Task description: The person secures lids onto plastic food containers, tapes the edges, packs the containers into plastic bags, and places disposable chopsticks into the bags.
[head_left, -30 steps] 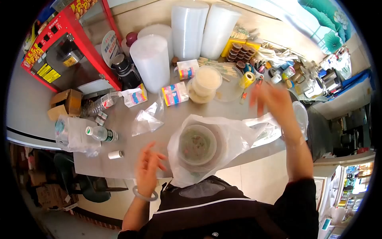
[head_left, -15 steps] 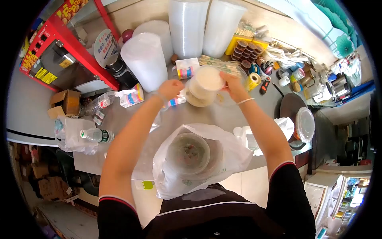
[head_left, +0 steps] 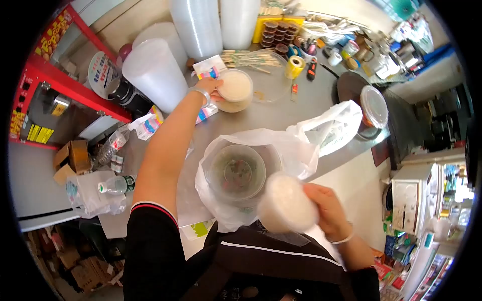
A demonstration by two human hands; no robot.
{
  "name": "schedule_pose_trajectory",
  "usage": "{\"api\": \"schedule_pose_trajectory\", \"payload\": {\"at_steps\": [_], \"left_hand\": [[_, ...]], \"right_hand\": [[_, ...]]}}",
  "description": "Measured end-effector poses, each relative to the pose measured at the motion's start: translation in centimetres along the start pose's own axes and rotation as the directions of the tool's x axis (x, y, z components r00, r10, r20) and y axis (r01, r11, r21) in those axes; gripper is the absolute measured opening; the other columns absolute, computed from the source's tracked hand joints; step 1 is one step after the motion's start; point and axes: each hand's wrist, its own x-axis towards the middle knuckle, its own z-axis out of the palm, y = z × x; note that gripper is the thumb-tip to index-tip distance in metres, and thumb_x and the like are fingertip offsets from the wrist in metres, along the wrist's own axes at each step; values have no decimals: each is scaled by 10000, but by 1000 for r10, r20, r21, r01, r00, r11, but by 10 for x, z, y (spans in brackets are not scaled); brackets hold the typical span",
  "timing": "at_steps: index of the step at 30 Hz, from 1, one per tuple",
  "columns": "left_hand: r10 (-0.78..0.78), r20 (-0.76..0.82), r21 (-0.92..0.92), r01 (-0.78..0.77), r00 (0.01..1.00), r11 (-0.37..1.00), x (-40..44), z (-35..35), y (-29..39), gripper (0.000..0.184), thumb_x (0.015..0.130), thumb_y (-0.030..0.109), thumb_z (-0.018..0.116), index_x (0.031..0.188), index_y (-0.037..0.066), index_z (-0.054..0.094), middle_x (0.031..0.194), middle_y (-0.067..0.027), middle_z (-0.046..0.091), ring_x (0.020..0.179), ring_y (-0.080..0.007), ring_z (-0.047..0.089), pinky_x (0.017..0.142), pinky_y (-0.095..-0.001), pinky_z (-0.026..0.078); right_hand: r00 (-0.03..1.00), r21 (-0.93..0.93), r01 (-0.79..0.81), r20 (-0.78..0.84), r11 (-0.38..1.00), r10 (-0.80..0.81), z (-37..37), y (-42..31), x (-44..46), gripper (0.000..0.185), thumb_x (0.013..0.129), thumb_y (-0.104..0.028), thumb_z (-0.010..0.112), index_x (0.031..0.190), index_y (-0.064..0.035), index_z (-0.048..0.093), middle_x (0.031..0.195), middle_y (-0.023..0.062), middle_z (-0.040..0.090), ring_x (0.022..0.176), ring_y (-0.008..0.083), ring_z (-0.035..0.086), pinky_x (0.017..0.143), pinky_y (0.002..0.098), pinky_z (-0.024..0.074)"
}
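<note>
My left hand [head_left: 211, 89] reaches across the counter, its fingers gripping the left side of a round plastic tub [head_left: 236, 86] with pale contents. Close to my body, my right hand [head_left: 329, 213] holds up a second pale plastic tub [head_left: 288, 203], tilted and blurred by motion. Between the two lies an opened white plastic bag [head_left: 206, 188] at the counter's front edge. Inside the bag sits a clear round bowl [head_left: 237, 173] with reddish and green bits showing; the right-hand tub overlaps the bag's front right part.
Tall stacks of white plastic containers [head_left: 155, 75] stand at the back left, beside a red popcorn machine [head_left: 60, 85]. Wooden sticks [head_left: 251, 59], a yellow tape roll [head_left: 294, 66] and small dark sauce cups [head_left: 273, 35] lie behind. A lidded bowl [head_left: 374, 106] sits at right.
My right hand has lifted one tub off the other and brought it down toward my body. My left hand has opened from a fist and taken the remaining tub's side. The view has shifted.
</note>
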Motion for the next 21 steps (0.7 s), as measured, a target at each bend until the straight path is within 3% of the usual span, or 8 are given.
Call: {"api": "schedule_pose_trajectory", "payload": {"at_steps": [2, 4, 7, 12, 18, 21], "left_hand": [[50, 4, -62, -50, 999, 997, -18, 4, 7, 316, 852, 141, 588, 1102, -27, 493, 1066, -138, 581, 1009, -297, 594, 771, -486, 554], [95, 17, -140, -92, 995, 986, -40, 5, 18, 301, 848, 131, 590, 1088, -24, 497, 1071, -135, 570, 996, -284, 591, 799, -498, 543], [207, 60, -185, -192, 977, 964, -91, 11, 31, 327, 864, 135, 580, 1087, -58, 438, 1028, -181, 547, 925, -305, 595, 792, -477, 556], [303, 141, -226, -267, 943, 937, -186, 29, 40, 300, 870, 165, 585, 1043, -53, 473, 1021, -148, 559, 975, -263, 573, 797, -433, 555], [251, 127, -135, -234, 960, 963, -266, 35, 29, 257, 897, 229, 555, 998, -7, 552, 1009, -83, 601, 941, -202, 601, 789, -390, 522], [218, 119, -121, -204, 969, 972, -287, 33, 15, 252, 892, 232, 562, 1010, 9, 568, 1000, -68, 607, 941, -193, 600, 788, -392, 524]], "right_hand": [[992, 91, 59, -114, 994, -48, -7, 51, 18, 290, 898, -218, 578, 1053, 24, 617, 902, 59, 642, 759, 115, 596, 643, 247, 491], [941, 68, 204, -287, 977, -177, -7, 81, 33, 245, 906, -205, 561, 1006, 8, 630, 812, 24, 613, 656, 93, 548, 547, 235, 453], [869, 55, 359, -384, 932, -312, -15, 97, 42, 239, 908, -198, 553, 945, 32, 605, 857, 36, 610, 741, 105, 565, 618, 251, 466], [760, -56, 477, -475, 877, -443, -17, 117, 81, 171, 865, -137, 574, 849, 33, 592, 740, 33, 584, 593, 84, 511, 515, 230, 407], [786, -301, 392, -381, 869, -487, -34, 119, 99, 182, 848, -120, 586, 913, 50, 594, 778, 55, 613, 564, 100, 523, 477, 234, 410], [847, -162, 378, -338, 912, -411, -28, 116, 90, 203, 831, -77, 570, 995, 40, 598, 812, 58, 617, 667, 109, 568, 594, 248, 467]]}}
